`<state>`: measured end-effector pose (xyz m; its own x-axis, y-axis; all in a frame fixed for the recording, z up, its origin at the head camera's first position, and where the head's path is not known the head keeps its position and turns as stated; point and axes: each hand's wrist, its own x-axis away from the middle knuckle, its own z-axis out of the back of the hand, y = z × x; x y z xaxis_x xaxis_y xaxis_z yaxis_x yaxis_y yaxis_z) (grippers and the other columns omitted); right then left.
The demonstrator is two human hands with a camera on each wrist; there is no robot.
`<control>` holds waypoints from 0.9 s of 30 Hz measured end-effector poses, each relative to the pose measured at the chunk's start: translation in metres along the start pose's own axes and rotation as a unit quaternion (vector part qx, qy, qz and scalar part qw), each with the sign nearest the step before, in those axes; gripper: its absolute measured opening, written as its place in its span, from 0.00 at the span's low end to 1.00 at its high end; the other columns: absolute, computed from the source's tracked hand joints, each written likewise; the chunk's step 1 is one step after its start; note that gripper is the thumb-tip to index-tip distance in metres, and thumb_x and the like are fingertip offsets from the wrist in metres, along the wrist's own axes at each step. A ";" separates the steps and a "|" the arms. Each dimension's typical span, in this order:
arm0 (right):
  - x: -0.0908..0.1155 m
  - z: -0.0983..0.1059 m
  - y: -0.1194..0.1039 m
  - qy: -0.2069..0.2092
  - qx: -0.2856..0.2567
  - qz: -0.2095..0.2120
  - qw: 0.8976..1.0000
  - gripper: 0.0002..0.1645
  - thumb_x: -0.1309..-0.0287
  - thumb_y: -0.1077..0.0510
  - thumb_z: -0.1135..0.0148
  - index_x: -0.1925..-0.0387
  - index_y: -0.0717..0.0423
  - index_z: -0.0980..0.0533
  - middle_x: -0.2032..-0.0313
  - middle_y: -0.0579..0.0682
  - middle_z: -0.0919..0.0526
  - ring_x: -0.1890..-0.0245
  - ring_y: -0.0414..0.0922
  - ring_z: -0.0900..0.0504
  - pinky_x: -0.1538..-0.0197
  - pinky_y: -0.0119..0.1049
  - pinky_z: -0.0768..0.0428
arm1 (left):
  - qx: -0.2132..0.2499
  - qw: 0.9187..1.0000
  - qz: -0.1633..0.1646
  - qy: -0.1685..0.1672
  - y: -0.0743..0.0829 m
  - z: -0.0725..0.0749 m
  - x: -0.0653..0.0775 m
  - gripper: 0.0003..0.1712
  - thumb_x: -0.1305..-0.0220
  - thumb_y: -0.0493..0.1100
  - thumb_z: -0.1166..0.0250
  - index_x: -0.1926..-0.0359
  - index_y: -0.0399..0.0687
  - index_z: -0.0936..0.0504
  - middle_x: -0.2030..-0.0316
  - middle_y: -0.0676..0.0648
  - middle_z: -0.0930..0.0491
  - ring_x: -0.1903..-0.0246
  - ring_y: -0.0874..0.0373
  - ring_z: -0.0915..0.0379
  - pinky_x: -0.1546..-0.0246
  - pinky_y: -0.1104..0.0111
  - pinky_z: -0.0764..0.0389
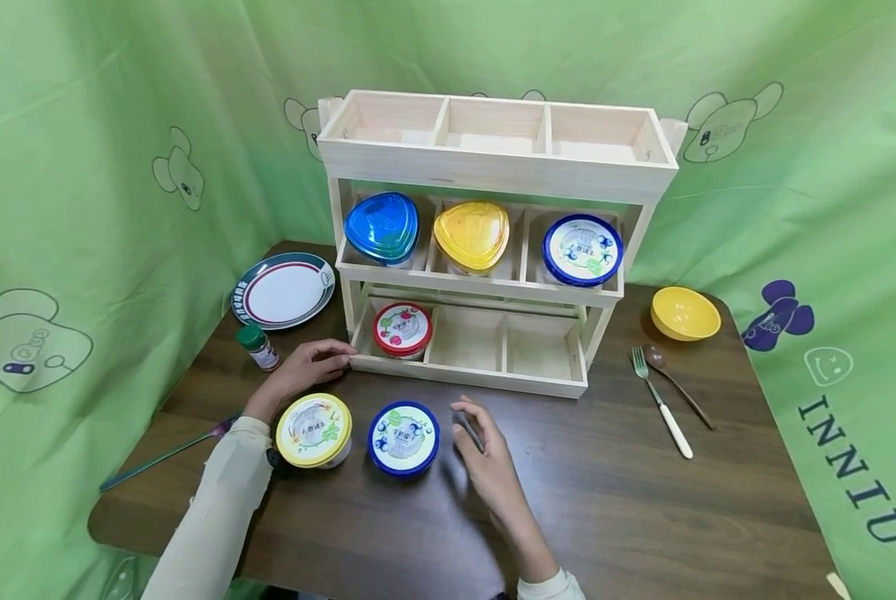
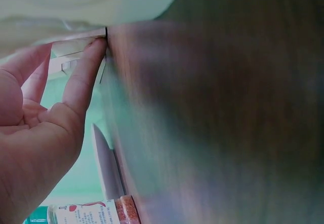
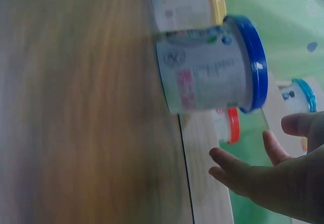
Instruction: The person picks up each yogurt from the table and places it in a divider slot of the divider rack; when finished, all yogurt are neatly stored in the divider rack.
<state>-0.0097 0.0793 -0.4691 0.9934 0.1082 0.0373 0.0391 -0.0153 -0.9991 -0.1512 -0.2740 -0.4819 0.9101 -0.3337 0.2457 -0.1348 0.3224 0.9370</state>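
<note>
A three-tier wooden rack stands at the back of the table. My left hand touches the front left corner of its lowest tier with the fingertips. In that tier's left compartment sits a red-lidded tub. A yellow-lidded tub stands by my left forearm, with a blue-lidded tub to its right. Just right of this blue-lidded tub hovers my right hand, its fingers loosely bent and holding nothing. In the right wrist view, the hand is apart from the blue-lidded tub.
The middle tier holds a blue triangular-lidded container, a yellow one and another blue-lidded tub. On the left are a plate, a green-capped jar and a long thin utensil. A yellow bowl, fork and spoon lie right.
</note>
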 end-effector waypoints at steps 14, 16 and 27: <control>0.003 -0.026 0.006 -0.069 -0.007 -0.011 0.998 0.14 0.19 0.62 0.42 0.40 0.60 0.19 0.23 0.64 0.31 0.19 0.62 0.39 0.17 0.61 0.46 | -0.006 0.999 0.035 0.023 0.016 -0.012 0.006 0.23 0.16 0.42 0.40 0.29 0.34 0.22 0.32 0.32 0.25 0.32 0.39 0.26 0.32 0.57 0.21; 0.003 -0.026 0.007 -0.076 -0.004 -0.015 0.997 0.15 0.20 0.63 0.43 0.40 0.59 0.18 0.25 0.62 0.28 0.20 0.59 0.37 0.17 0.59 0.45 | -0.006 0.999 0.034 0.022 0.017 -0.012 0.006 0.23 0.16 0.42 0.39 0.29 0.34 0.23 0.32 0.32 0.25 0.32 0.39 0.26 0.32 0.57 0.21; 0.000 -0.025 0.009 -0.098 0.015 -0.013 0.995 0.15 0.20 0.62 0.42 0.38 0.55 0.19 0.32 0.55 0.21 0.26 0.52 0.31 0.20 0.57 0.38 | -0.010 0.999 0.026 0.023 0.016 -0.012 0.006 0.23 0.16 0.42 0.40 0.29 0.34 0.23 0.32 0.33 0.24 0.32 0.40 0.25 0.32 0.57 0.21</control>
<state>-0.0066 0.0545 -0.4771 0.9519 0.3003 0.0609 0.0581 0.0184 -0.9981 -0.1428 -0.2605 -0.4684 0.9190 -0.2749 0.2825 -0.1759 0.3554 0.9180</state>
